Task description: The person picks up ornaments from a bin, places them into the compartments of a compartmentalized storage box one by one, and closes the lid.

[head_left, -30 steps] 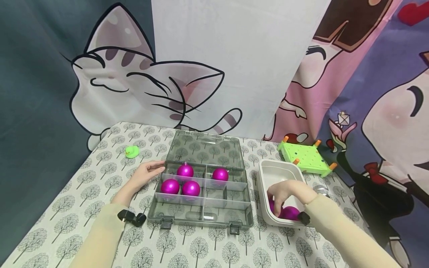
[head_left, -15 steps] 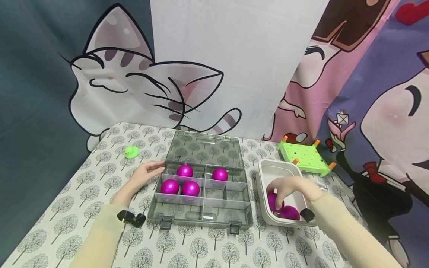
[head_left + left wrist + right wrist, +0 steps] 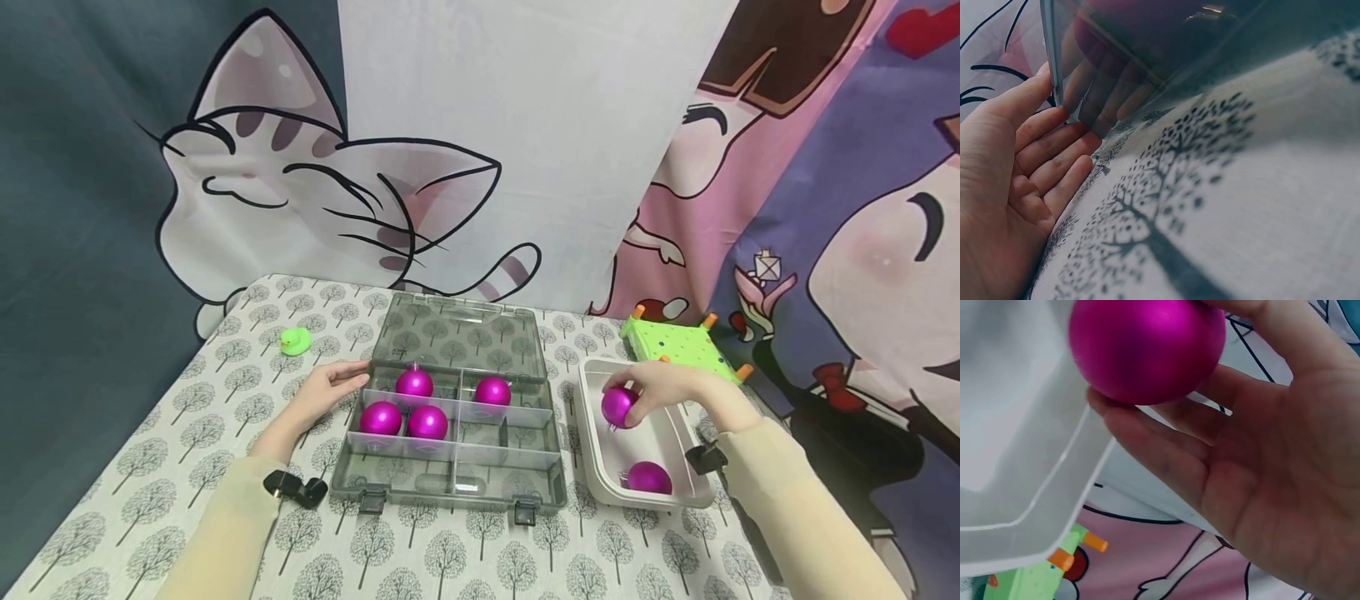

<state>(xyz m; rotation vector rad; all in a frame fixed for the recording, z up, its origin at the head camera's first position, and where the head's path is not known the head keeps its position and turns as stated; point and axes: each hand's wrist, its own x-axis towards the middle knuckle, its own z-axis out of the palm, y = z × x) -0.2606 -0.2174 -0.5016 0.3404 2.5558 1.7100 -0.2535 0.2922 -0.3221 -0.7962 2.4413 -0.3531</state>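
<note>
My right hand (image 3: 663, 390) grips a magenta bauble (image 3: 618, 407) between thumb and fingers, raised over the white bin (image 3: 588, 442). In the right wrist view the glossy bauble (image 3: 1147, 347) rests against the fingertips. A second magenta bauble (image 3: 649, 477) lies at the near end of the bin. With its fingers loosely extended, my left hand (image 3: 330, 390) touches the left side of a smoky clear divided case (image 3: 448, 498). The left wrist view shows the fingertips right at the case's wall. Several baubles (image 3: 427, 422) sit in the case's back and middle compartments; the front ones hold none.
The case's lid (image 3: 459, 337) lies open toward the back. A green rubber duck (image 3: 296, 340) sits at the back left. An upturned green toy table (image 3: 678, 350) with orange legs stands behind the bin. Printed curtains hang behind the tree-patterned cloth (image 3: 480, 558).
My right hand has lifted a bauble up from the bottom of the bin and moved toward the back. The other bauble stays inside. My left hand has kept its place.
</note>
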